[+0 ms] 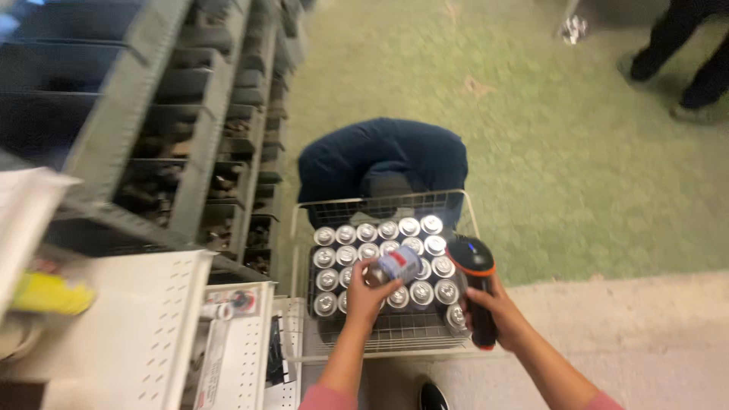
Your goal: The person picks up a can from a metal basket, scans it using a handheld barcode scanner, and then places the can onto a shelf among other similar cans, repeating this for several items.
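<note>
Over the wire basket (304, 228), left hand (364, 292) grips a cylindrical can (395, 266), right hand (493, 307) clasps a scanner (474, 285).

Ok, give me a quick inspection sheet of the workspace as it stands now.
Surface: wire cart on a green floor.
Job's things: can in left hand, tilted over tray of cans; handheld scanner in right hand, pointed at the can.
Clutter: dark blue bundle beyond the cart.
Fingers: both closed around their items.
Cables: nothing seen.
Surroundings: grey shelving at left; another person's legs top right.
</note>
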